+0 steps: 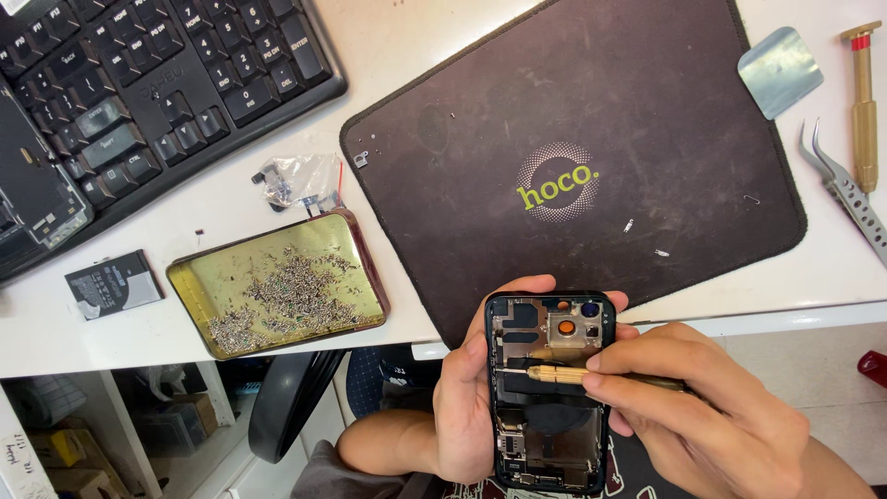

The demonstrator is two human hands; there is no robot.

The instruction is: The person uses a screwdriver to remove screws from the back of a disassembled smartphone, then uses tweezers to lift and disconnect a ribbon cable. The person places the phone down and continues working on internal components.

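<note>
Screw work inside an opened phone (549,393), cradled by the left hand (464,397) below the desk (416,37) edge; right hand (702,407) fingers pinch a screwdriver (554,374), tip at the frame's left; steadiness needed.

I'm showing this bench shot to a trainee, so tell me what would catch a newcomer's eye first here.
First, the opened phone at bottom centre, its insides exposed, cradled in the left hand while the right hand holds a brass screwdriver to it. Next, the gold tray to the left, strewn with tiny screws, and the big dark mat with a bright round logo filling the desk above.
</note>
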